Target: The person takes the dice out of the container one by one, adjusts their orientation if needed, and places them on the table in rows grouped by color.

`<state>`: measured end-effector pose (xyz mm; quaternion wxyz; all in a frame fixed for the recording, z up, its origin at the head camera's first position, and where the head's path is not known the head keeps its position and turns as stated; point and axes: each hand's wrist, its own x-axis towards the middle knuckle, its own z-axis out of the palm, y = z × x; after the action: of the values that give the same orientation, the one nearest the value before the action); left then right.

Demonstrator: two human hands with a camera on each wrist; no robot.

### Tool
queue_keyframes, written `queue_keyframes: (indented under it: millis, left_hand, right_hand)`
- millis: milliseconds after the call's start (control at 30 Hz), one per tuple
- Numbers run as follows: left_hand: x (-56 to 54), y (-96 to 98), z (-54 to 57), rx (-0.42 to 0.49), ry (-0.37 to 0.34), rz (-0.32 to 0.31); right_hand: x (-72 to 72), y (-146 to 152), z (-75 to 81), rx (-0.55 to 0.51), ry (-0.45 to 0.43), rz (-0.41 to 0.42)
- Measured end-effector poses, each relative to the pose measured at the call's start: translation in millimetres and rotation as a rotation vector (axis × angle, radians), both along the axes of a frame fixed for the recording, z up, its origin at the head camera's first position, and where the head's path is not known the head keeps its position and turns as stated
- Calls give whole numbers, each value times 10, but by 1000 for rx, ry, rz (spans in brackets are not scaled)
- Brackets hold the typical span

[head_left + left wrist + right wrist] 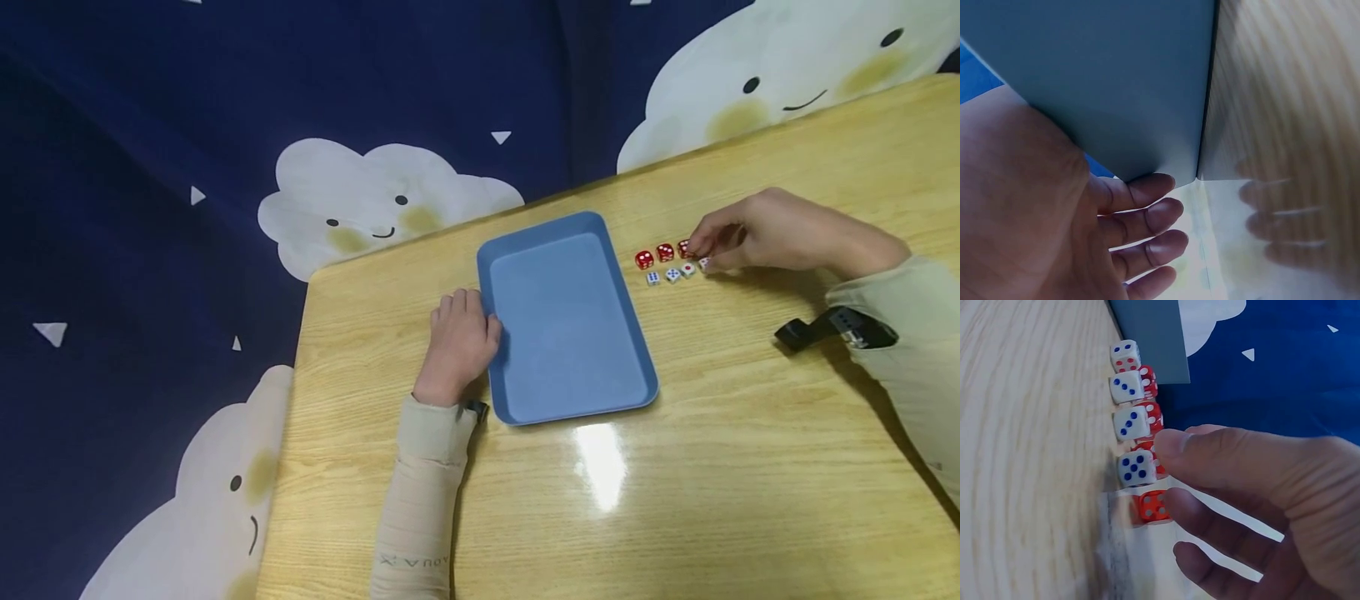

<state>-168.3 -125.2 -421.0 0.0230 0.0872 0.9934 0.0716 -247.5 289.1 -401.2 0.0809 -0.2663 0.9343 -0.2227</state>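
A blue rectangular tray (570,325) lies on the table with nothing in it. My left hand (459,342) grips its left wall, thumb over the rim and fingers outside; in the left wrist view those fingers (1147,215) curve past the wall. Right of the tray are two short rows of dice: red dice (665,252) behind, white dice (672,274) in front. My right hand (780,229) is at the right end of both rows. In the right wrist view its thumb partly covers a red die, and another red die (1155,506) is beside a fingertip. No die is plainly pinched.
The wooden table (360,350) meets a dark blue cloth (450,75) with white clouds at its back and left edges. A black strap (840,327) is on my right wrist. Light glares on the tabletop in front of the tray.
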Motion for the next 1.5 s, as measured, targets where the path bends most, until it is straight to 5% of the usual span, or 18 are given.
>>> queue_keyframes:
  millis: [333,867,1500]
  left_hand:
    - [17,15,-21,19,20,-3]
    - [36,22,-52,-6,26,6]
    - [3,-9,-108,27,55,6]
  right_hand:
    - [54,-18,-1,-65,42,1]
    - [179,3,-67,-70,-36,-96]
    - [171,1,10,-87,181,-76]
